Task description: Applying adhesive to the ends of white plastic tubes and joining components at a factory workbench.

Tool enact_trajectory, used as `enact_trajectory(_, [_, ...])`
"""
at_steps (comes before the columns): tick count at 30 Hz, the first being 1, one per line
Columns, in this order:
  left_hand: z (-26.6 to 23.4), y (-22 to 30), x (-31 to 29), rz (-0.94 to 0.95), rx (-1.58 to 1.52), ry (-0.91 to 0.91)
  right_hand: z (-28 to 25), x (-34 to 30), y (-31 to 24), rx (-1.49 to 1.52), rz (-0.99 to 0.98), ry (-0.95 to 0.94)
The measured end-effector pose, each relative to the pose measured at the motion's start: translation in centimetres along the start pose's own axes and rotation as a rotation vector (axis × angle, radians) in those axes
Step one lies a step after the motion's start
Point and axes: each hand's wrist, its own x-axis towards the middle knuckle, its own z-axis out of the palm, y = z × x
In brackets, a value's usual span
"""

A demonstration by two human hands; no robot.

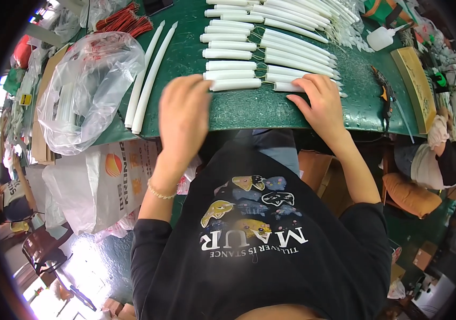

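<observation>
White candle-shaped sticks lie in a stacked row on the green table, each a short tube joined by a thin wire to a pointed piece. My left hand (184, 114), smeared by motion, is at the left end of the nearest white tube (236, 84); whether it grips the tube is unclear. My right hand (321, 106) rests over the nearest pointed piece (284, 86), fingertips touching it and thumb spread apart on the near side. To the left of my left hand lie two long white tapers (153, 80), side by side.
A clear plastic bag (92, 90) sits at the table's left, with red wires (126, 20) behind it. On the right are black-and-orange pliers (385, 96), a long cardboard tray (414, 88) and a white squeeze bottle (380, 38). Another person's arm (452, 154) shows at far right.
</observation>
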Motion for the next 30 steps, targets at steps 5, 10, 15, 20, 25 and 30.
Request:
enact_trajectory(5, [2.7,2.4,2.4,0.131,-0.052,-0.145,0.8,0.1,-0.1,0.035,0.021,-0.022])
enact_trajectory(10, [3.4,2.2,2.6,0.153,-0.03,-0.277,0.9,0.1,-0.1,0.064,0.02,0.006])
enact_trajectory(15, [2.8,2.4,2.3,0.118,-0.182,-0.369,0.6,-0.2,0.0,0.138,0.002,0.007])
enact_trajectory(20, [2.2,3.0,2.6,0.023,-0.407,-0.414,0.3,-0.1,-0.1,0.181,-0.054,0.025])
enact_trajectory(25, [2.3,2.8,2.8,-0.023,-0.482,-0.508,-0.1,-0.2,-0.1,0.235,-0.066,-0.011])
enact_trajectory(30, [1.9,2.8,3.4,-0.121,-0.616,-0.669,-0.6,-0.2,-0.4,0.296,-0.056,-0.037])
